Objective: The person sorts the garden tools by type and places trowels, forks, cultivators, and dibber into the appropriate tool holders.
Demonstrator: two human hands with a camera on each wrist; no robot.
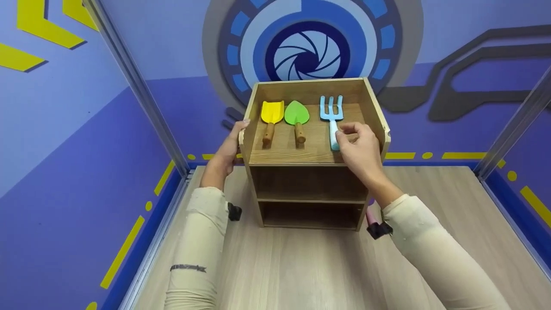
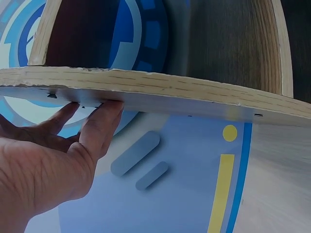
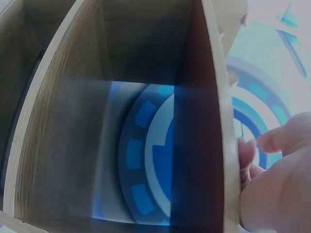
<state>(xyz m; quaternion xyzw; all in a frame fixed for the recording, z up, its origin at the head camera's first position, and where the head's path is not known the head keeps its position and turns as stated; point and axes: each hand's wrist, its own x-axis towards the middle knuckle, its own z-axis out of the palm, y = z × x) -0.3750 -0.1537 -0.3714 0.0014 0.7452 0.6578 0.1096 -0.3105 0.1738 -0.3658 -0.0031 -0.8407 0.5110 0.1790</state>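
Observation:
In the head view, my right hand (image 1: 360, 148) pinches the handle of a light blue toy garden fork (image 1: 331, 115) on the top of a small wooden shelf unit (image 1: 312, 165). Its tines point to the back. Left of it lie a green toy trowel (image 1: 297, 113) and a yellow toy shovel (image 1: 272, 113), both with brown handles. My left hand (image 1: 226, 148) rests against the unit's left side. Extended fingers (image 2: 99, 128) touch that side panel in the left wrist view. Board edges hide the fork from the right wrist view, where my right hand (image 3: 279, 170) shows at the side.
Two lower compartments (image 1: 312, 184) of the unit face me. A pink object (image 1: 370, 216) stands right of the unit, mostly hidden by my right arm. The wood-look tabletop (image 1: 297, 267) reaches to blue printed walls and metal posts (image 1: 142, 90).

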